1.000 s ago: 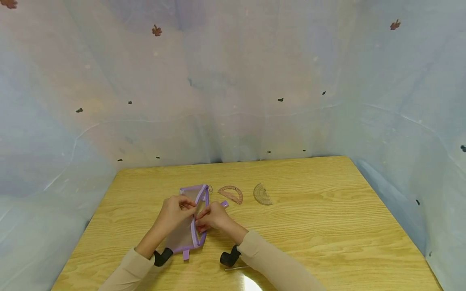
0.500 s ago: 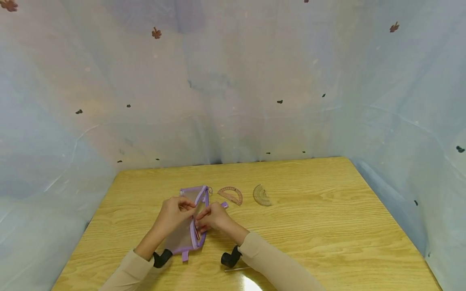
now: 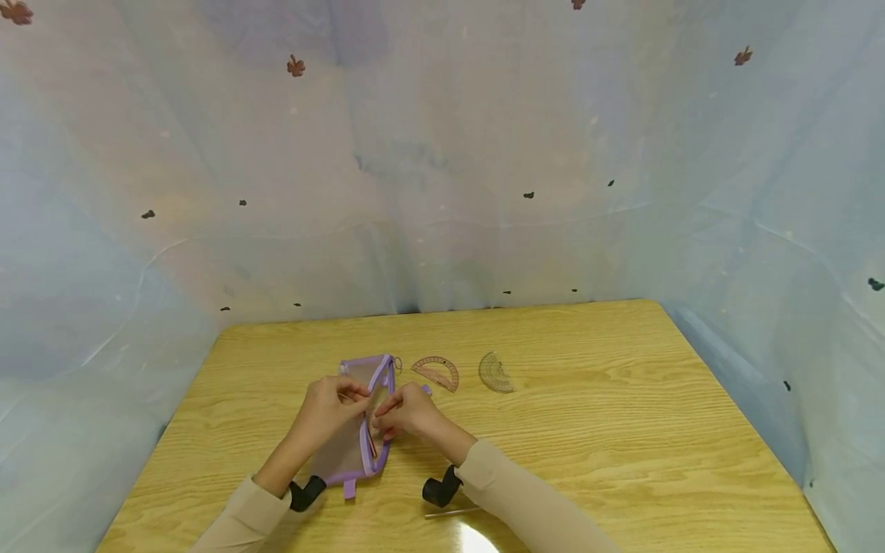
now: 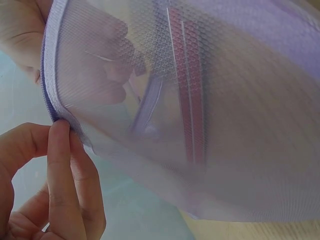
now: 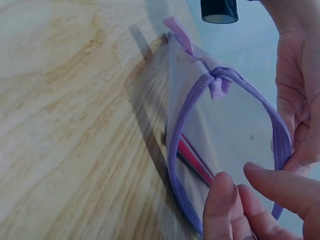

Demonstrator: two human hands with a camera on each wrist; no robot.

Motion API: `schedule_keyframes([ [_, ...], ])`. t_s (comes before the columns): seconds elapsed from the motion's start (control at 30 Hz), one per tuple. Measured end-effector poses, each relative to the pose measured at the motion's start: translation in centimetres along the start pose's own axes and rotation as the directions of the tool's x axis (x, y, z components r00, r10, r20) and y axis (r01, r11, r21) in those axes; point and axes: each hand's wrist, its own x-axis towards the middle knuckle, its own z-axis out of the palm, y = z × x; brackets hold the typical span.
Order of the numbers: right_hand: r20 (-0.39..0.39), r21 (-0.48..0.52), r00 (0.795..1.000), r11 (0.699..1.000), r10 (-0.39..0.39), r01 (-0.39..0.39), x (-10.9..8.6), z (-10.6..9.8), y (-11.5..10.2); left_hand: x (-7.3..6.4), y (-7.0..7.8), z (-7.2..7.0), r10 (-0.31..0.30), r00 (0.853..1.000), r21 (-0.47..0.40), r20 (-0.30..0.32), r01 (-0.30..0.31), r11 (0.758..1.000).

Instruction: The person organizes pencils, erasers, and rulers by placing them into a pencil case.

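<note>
A purple mesh zip pouch (image 3: 339,452) lies on the left part of the table with its mouth spread apart. My left hand (image 3: 330,405) pinches the zip edge (image 4: 52,90) between thumb and fingers. Fingers of my right hand (image 3: 409,411) reach into the mouth from the other side; in the right wrist view its thumb (image 5: 280,187) stands apart from the fingertips. Inside the pouch is a slim red stick (image 5: 195,161) with a pale line along it. Its end lies behind the right fingertips in that view. Through the mesh, the red stick (image 4: 187,90) also shows.
Beyond the right hand lie a pinkish protractor (image 3: 437,372) and a clear protractor (image 3: 495,372). A small purple piece (image 3: 426,389) peeks out behind that hand. A thin rod (image 3: 451,513) lies near the right sleeve. A patterned curtain (image 3: 442,153) hangs behind the table.
The red stick has come into sight in the lower part of the pouch's mouth. The right fingers have shifted slightly; the left hand keeps its pinch on the zip edge.
</note>
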Motion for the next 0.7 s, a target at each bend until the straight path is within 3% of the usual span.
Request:
schedule_keyframes([
  [0.43, -0.007, -0.073, 1.0, 0.997, -0.021, 0.02, -0.7, -1.3, -0.2, -0.1, -0.1, 0.1, 0.007, 1.0, -0.016, 0.003, -0.007, 1.0],
  [0.7, 0.038, -0.125, 0.997, 0.99, -0.065, 0.07, -1.3, -2.7, -0.7, -0.1, -0.1, 0.2, 0.002, 1.0, -0.018, 0.006, -0.002, 1.0],
])
